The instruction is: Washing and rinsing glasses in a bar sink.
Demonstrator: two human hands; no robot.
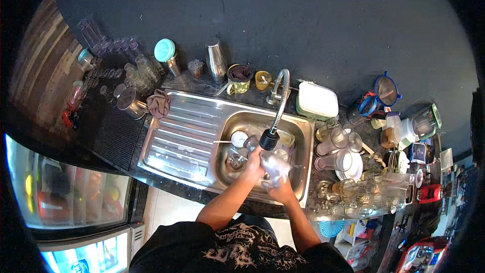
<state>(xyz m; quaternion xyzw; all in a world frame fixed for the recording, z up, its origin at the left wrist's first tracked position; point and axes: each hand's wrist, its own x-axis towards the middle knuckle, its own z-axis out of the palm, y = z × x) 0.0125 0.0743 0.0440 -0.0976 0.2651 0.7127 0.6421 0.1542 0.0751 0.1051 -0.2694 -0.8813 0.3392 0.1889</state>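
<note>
Steel sink (pixel 303 136) basin holds dishes; both hands, left hand (pixel 254 164) and right hand (pixel 281 186), grasp a clear glass (pixel 274 164) with fingers clenched beneath the faucet sprayer (pixel 269 139).

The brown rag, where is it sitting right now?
In the head view, the brown rag lies bunched at the back left corner of the steel draining board, left of the sink basin and beside a metal jug.

Brown rag (pixel 158 103) on drainboard (pixel 174 139); white lidded box (pixel 317 100) behind sink.
</note>
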